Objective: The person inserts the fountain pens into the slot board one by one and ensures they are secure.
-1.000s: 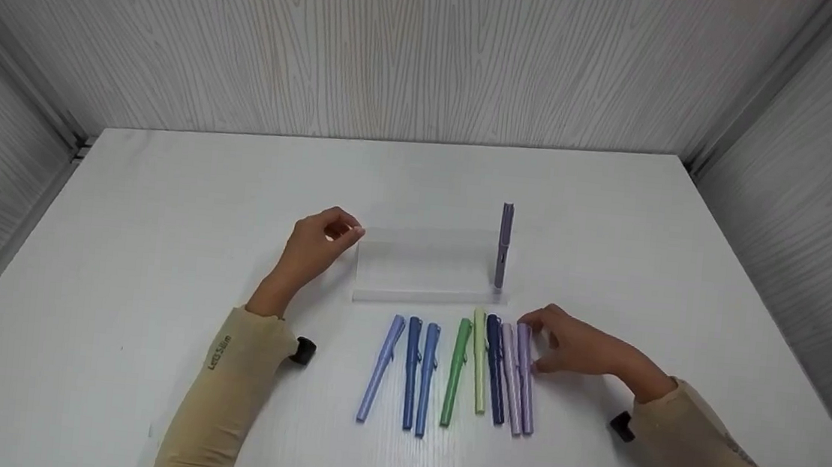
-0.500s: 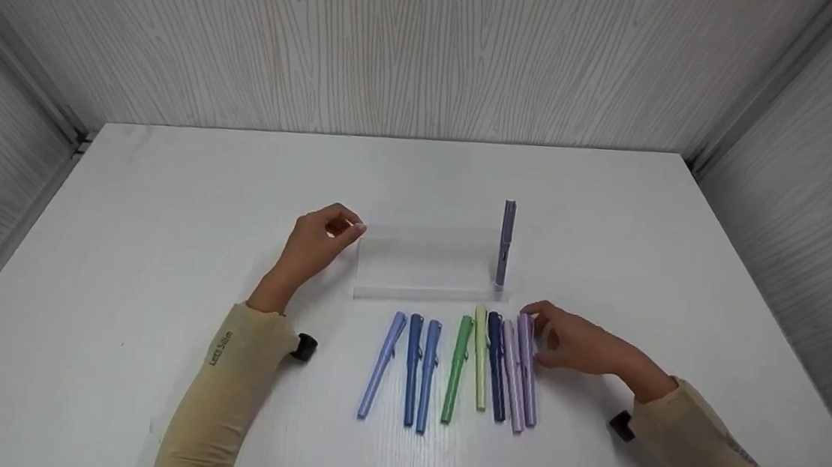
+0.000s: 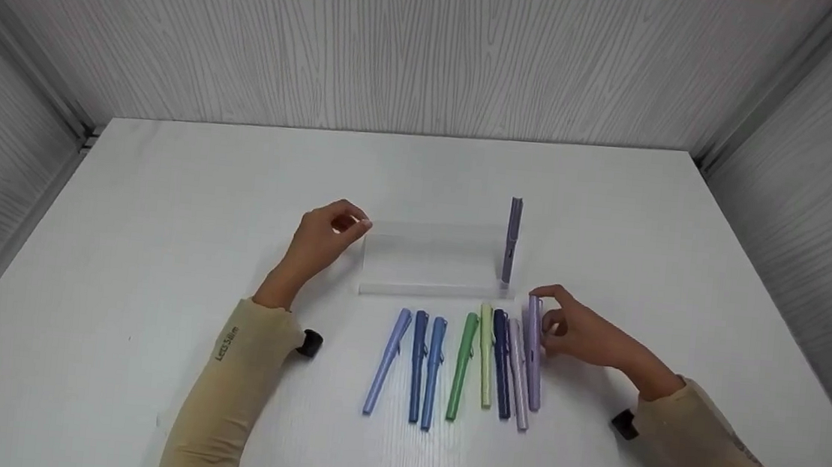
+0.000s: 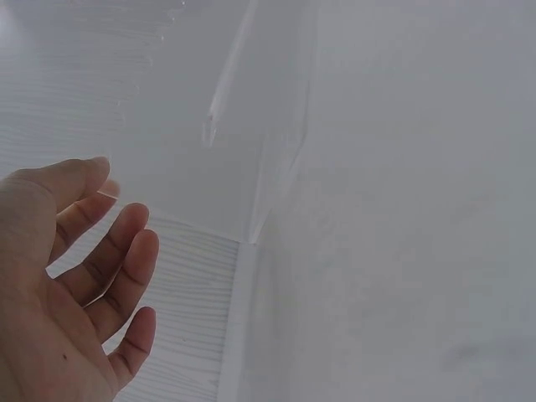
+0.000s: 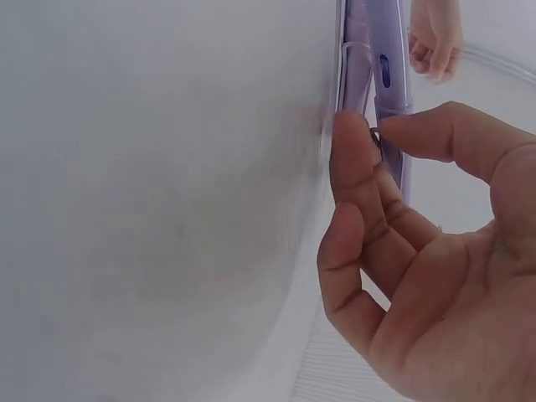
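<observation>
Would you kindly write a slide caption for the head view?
The left hand pinches the edge of a clear stand while the right hand grips a purple pen beside other pens.

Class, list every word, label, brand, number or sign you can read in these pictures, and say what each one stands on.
"Lets S…m": dark lettering on the left sleeve; the second word's middle letters are too blurred to be sure.
Right sleeve: a dark line of lettering, too blurred to read.
Pens and clear stand: no readable text.
</observation>
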The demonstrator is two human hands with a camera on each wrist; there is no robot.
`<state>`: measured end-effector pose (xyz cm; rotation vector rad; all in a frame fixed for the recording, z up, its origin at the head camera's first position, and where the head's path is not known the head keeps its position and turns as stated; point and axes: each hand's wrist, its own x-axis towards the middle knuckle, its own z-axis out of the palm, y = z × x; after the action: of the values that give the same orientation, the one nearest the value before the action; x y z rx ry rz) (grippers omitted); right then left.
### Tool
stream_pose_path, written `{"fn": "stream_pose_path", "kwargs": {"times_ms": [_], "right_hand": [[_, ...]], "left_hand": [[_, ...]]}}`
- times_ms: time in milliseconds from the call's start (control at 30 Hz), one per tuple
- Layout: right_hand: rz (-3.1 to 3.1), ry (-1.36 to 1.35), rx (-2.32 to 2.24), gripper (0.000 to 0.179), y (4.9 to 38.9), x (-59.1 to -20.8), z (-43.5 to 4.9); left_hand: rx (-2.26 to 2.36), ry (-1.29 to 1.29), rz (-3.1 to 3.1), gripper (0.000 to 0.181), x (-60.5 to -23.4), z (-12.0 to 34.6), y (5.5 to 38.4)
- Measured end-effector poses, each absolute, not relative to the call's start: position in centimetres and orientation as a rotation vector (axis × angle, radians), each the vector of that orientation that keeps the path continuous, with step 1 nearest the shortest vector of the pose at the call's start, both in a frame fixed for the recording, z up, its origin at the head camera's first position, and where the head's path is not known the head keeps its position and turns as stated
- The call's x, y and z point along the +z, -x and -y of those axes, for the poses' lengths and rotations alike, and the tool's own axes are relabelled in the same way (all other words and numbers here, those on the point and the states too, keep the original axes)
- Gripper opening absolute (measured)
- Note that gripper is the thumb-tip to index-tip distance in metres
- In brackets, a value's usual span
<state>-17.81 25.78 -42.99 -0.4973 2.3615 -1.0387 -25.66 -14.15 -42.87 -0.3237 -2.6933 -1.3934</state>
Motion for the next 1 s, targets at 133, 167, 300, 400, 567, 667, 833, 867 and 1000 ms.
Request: {"fn": "stream_pose_path", "kwargs": {"times_ms": [133,167,300,400,567,667,833,867,1000], "right_hand": [[-2.34,0.454,-1.099,0.063,18.0,-42.7,-25.7],[-2.349,0.452,-1.1,0.063,18.0,-42.6,-25.7],[-2.408,0.472,-1.092,0.063,18.3,-41.9,-25.6],[-2.434,0.491,-1.099,0.063,18.6,-41.6,-25.4],[-2.426,0.516,-1.137,0.063,19.0,-41.5,-25.0],[-2.433,0.529,-1.149,0.063,19.1,-41.5,-24.9],[-2.44,0.535,-1.188,0.064,19.4,-40.6,-24.5],[-2.439,0.536,-1.203,0.064,19.5,-40.4,-24.4],[-2.461,0.539,-1.259,0.064,20.1,-39.4,-23.8]], "left_hand": [[-1.384,0.314,2.709,0.023,-42.9,14.1,25.6],[-1.384,0.314,2.709,0.024,-42.9,14.1,25.6],[-1.387,0.33,2.701,0.024,-42.8,14.0,25.7],[-1.383,0.337,2.7,0.024,-42.8,14.0,25.8],[-1.384,0.327,2.706,0.023,-43.0,14.1,25.8],[-1.389,0.326,2.707,0.023,-43.2,14.2,25.8],[-1.386,0.344,2.698,0.024,-43.2,14.3,25.8],[-1.387,0.349,2.694,0.023,-43.2,14.3,25.8],[-1.382,0.35,2.69,0.023,-43.1,14.2,25.9]]}}
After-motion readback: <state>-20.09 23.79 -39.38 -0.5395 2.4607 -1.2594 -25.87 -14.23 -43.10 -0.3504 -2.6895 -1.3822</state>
